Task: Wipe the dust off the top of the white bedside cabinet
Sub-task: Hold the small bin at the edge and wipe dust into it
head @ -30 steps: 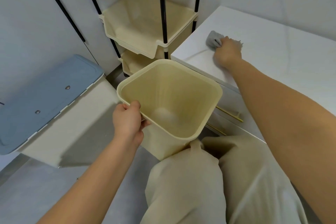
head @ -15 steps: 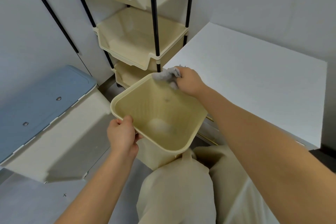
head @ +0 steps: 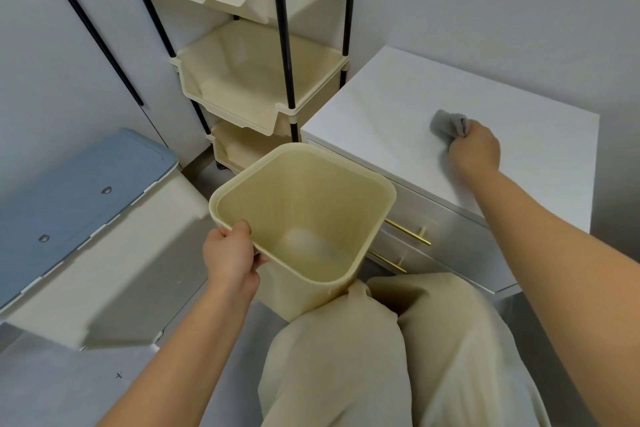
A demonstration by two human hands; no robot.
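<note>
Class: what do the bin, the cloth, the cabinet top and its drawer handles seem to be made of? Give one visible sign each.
Bin: likely moulded plastic, matte cream; thin one-piece walls, rounded corners.
Cloth: soft grey fabric; it bunches into folds.
Cabinet top: smooth white, faint sheen; perhaps painted or laminated board, core unseen.
Drawer handles: slim gold bars, seemingly metal by their shine.

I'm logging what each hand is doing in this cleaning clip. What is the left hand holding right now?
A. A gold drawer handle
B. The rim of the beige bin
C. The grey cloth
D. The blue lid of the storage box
B: the left hand grips the near rim of the beige bin, thumb over the edge, while the right hand holds the grey cloth on the white cabinet top.
</note>
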